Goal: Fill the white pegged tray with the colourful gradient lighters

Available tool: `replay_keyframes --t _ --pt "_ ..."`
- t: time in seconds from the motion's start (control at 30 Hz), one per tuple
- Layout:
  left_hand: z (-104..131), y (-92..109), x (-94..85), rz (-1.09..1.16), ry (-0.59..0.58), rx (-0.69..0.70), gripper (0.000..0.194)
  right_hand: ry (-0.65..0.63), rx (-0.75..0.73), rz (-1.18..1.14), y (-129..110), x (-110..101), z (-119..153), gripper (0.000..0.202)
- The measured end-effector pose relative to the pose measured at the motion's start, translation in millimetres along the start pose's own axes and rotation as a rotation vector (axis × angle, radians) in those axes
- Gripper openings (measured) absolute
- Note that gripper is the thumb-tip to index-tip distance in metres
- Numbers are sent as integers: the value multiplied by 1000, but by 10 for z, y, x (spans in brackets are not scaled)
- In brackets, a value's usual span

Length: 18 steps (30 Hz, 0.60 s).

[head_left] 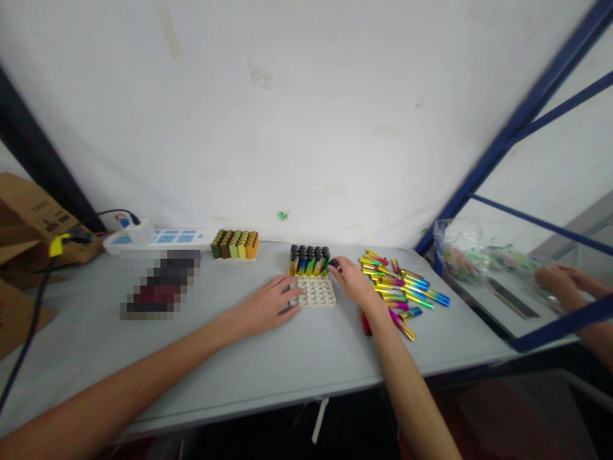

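A white tray [318, 294] with rows of round holes lies in front of me, its near rows bare. Shiny lighters [309, 260] with black tops stand upright in its far rows. My left hand [271, 306] holds the tray's left edge, thumb and fingers apart on it. At the far right corner, my right hand [352, 281] pinches a black-topped lighter [334, 263]; most of it is hidden by the fingers. To the right of that hand, a loose pile of metallic, many-coloured lighter-sized tubes [407, 287] lies on the table, partly behind my forearm.
Farther left stands a full block of gold-topped pieces [234, 245], beside a power strip [172, 237]. A blurred-out dark object [160, 284] lies nearer. Cardboard [43, 217] is at far left. Beyond the blue frame [479, 172], another person's hands [565, 281] are near plastic bags [462, 249].
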<state>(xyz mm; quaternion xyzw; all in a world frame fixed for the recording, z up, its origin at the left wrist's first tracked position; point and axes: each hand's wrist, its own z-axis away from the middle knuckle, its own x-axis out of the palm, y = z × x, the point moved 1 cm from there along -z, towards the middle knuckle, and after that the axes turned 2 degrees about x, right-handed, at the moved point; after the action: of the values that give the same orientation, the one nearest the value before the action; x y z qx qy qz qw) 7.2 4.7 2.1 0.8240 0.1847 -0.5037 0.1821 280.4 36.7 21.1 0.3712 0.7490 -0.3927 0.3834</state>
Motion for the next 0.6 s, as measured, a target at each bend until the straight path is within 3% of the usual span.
replay_keyframes --t 0.33,0.47,0.6 --pt "3 -3 7 -7 7 -5 29 -123 163 343 -364 -26 8 30" --pt "5 -3 3 -5 14 -1 30 -112 148 256 -250 -40 25 34" --pt "-2 8 -22 20 13 -7 29 -21 167 167 72 -76 53 34"
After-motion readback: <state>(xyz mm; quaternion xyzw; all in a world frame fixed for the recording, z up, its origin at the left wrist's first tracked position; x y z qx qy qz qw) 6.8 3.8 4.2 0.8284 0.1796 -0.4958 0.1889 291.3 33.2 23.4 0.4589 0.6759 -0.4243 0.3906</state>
